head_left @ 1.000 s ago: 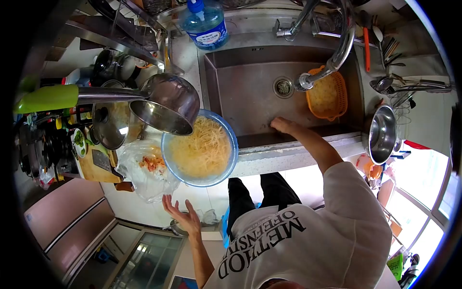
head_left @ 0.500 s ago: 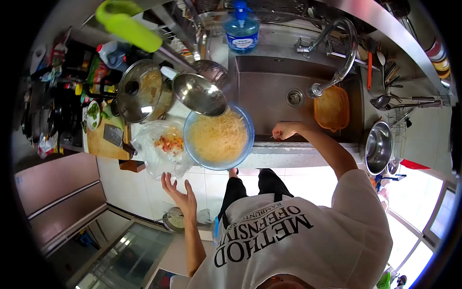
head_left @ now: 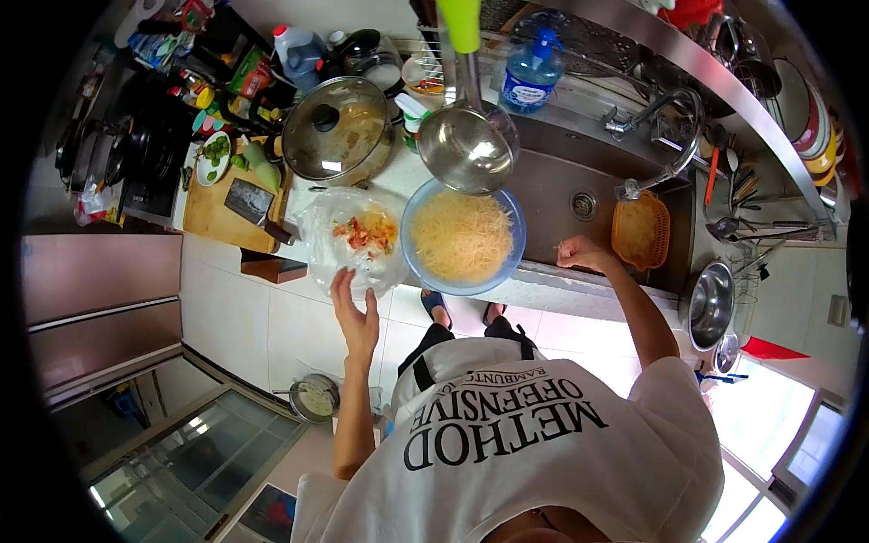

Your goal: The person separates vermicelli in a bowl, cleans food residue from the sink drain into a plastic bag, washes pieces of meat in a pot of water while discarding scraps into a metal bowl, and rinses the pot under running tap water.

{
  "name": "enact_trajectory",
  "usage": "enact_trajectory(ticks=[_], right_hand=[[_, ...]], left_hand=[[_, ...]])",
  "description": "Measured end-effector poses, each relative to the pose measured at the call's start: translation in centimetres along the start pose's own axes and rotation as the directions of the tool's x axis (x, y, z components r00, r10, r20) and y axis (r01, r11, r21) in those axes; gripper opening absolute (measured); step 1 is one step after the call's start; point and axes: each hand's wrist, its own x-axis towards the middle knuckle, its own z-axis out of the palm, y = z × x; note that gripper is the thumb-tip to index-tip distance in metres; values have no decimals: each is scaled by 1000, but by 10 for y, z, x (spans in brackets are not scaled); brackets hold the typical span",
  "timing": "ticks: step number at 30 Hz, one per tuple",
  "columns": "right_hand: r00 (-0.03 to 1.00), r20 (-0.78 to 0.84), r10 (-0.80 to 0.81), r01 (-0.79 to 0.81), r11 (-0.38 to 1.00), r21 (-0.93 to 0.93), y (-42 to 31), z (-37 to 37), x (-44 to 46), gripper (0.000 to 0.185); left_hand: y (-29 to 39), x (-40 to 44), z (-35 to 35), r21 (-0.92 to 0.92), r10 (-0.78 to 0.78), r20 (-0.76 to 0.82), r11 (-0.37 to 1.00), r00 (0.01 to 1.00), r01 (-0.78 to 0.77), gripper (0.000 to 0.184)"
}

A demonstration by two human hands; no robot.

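My left hand (head_left: 356,317) is open and empty, its fingers spread beside the near edge of a clear plastic bag (head_left: 324,237) with reddish chopped food (head_left: 367,233) on it. My right hand (head_left: 587,252) is closed at the near rim of the sink (head_left: 543,195), fingers curled together; what they hold is too small to name. Between the hands stands a bluish bowl (head_left: 517,262) full of pale yellow shreds (head_left: 460,237). A metal ladle or pan (head_left: 463,149) with a green handle (head_left: 462,25) hangs over its far edge.
An orange basket (head_left: 665,237) sits in the sink under the faucet (head_left: 688,136). At left are a lidded pot (head_left: 335,131) and a cutting board (head_left: 213,204) with a cleaver (head_left: 249,201). A steel bowl (head_left: 711,306) stands at right; a soap bottle (head_left: 529,80) is behind.
The view has swung left, so the counter things appear farther right. My right hand has lifted from inside the sink to its near rim, its fingers now drawn together. My left hand remains open.
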Motion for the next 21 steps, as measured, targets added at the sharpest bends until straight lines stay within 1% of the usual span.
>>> enact_trajectory(ticks=[1, 2, 3, 4, 6, 7, 8, 10, 11, 12, 14, 16, 17, 19, 20, 21], right_hand=[[1000, -30, -7, 10, 995, 100, -6, 4, -1, 25], [998, -60, -11, 23, 979, 200, -11, 9, -4, 25], [996, -92, -15, 42, 954, 296, -26, 14, -8, 24], [989, -136, -53, 89, 957, 276, -49, 25, -11, 23], [967, -219, -131, 182, 955, 235, -111, 57, -14, 20], [952, -253, -172, 230, 947, 223, -142, 73, -12, 19], [935, -287, -210, 276, 938, 212, -172, 91, -8, 18], [838, -413, -357, 403, 915, 27, -222, 126, 13, 13], [747, -477, -464, 544, 838, 37, -247, 147, 26, 13], [635, -540, -553, 674, 738, 35, -269, 167, 42, 15], [548, -480, -685, 703, 688, -178, -301, 201, 73, 19], [774, -193, -603, 577, 798, -176, -292, 226, 126, 29], [764, -199, -614, 560, 784, -267, -279, 234, 138, 32], [740, -205, -640, 513, 735, -444, -269, 249, 154, 37], [724, -212, -656, 514, 719, -468, -267, 248, 157, 38], [710, -217, -670, 514, 703, -491, -265, 243, 155, 39]], left_hand=[[-2, 3, -3, -22, 6, 31, 1000, 1000, -6, 31], [-6, 2, -1, -123, -53, 94, 990, 994, 65, 25], [-13, 0, 6, -207, -57, 207, 973, 977, 100, 25], [-19, -3, 16, -284, -48, 317, 948, 947, 143, 26], [-12, -6, 41, -367, 37, 383, 923, 923, 115, 30], [-9, -9, 54, -239, 131, 367, 970, 921, -42, 30], [-6, -11, 63, -103, 223, 367, 975, 903, -199, 30], [6, -9, 70, 48, 271, 484, 941, 832, -334, 33], [8, -8, 71, 115, 283, 544, 908, 790, -404, 34], [7, -7, 70, 86, 337, 509, 896, 793, -435, 33], [3, -6, 65, 37, 435, 434, 866, 789, -498, 31], [-8, -2, 50, -28, 471, 358, 868, 806, -495, 30], [-15, 0, 39, -59, 483, 320, 869, 815, -492, 30], [-30, 4, 9, -17, 455, 292, 882, 841, -471, 31], [-39, 6, -3, 3, 440, 272, 889, 856, -458, 31], [-49, 5, -11, 39, 399, 295, 903, 868, -428, 34]])
